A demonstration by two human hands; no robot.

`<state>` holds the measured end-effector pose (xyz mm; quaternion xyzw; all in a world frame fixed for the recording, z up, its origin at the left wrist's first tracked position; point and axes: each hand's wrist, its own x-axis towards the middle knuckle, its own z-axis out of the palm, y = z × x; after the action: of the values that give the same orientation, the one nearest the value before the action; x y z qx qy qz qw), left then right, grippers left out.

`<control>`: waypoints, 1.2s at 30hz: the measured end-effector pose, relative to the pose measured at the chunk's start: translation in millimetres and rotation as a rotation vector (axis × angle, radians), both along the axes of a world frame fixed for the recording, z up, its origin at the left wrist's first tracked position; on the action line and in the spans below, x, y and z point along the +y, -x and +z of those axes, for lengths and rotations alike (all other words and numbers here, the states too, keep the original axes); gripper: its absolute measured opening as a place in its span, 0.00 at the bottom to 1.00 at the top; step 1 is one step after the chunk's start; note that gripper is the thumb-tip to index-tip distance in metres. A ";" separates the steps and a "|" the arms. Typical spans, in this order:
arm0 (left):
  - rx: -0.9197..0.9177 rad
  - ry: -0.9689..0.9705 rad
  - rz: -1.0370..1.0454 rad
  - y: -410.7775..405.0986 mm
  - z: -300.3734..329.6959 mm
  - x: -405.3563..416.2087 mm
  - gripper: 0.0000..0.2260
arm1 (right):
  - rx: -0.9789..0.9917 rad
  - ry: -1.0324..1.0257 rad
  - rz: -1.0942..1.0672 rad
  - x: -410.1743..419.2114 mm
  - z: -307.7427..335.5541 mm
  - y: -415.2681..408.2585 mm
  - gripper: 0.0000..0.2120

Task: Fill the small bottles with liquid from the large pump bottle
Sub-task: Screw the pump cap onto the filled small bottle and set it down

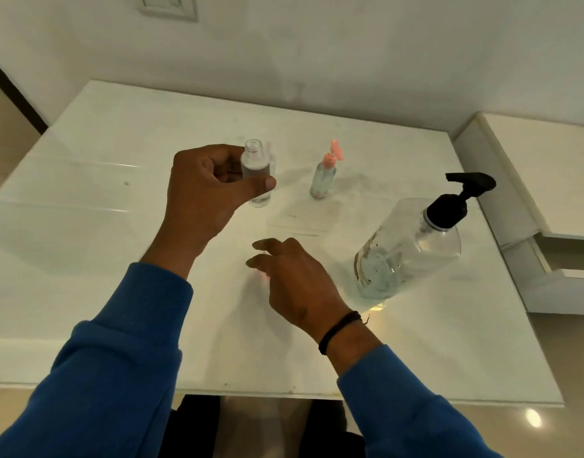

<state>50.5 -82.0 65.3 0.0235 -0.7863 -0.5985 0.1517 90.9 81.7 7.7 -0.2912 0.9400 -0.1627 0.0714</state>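
Observation:
My left hand [204,190] grips a small clear bottle [255,163] with an open neck, lifted over the middle of the white table [85,226]. Right behind it shows another clear shape [262,198]; I cannot tell whether it is a second bottle. A small bottle with a pink pump [323,176] stands upright further right. The large clear pump bottle [412,246], with its black pump head, stands at the right, partly filled. My right hand [293,279] hovers low over the table with its fingers loosely curled. A blurred pink spot [265,276] shows under the fingertips.
A white cabinet with an open drawer gap [548,246] adjoins the table on the right. The wall with a socket [166,4] lies behind. The table's front edge [284,393] runs just below my forearms, with dark legs under it.

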 end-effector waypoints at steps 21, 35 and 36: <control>-0.054 -0.075 -0.029 -4.5 -8.6 20.8 0.13 | 0.282 0.120 -0.334 3.6 -1.0 10.7 0.09; 0.066 -0.015 -0.078 -28.2 94.6 14.6 0.10 | 0.275 0.649 -0.531 6.4 123.2 -3.6 0.08; 0.070 -0.023 -0.086 -29.9 105.9 15.2 0.10 | 0.294 0.661 -0.524 7.0 138.6 -4.2 0.08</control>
<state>80.3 -66.8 171.2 -0.0295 -0.7740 -0.6138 0.1530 95.1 88.7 146.3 -0.0701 0.8798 -0.4238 -0.2035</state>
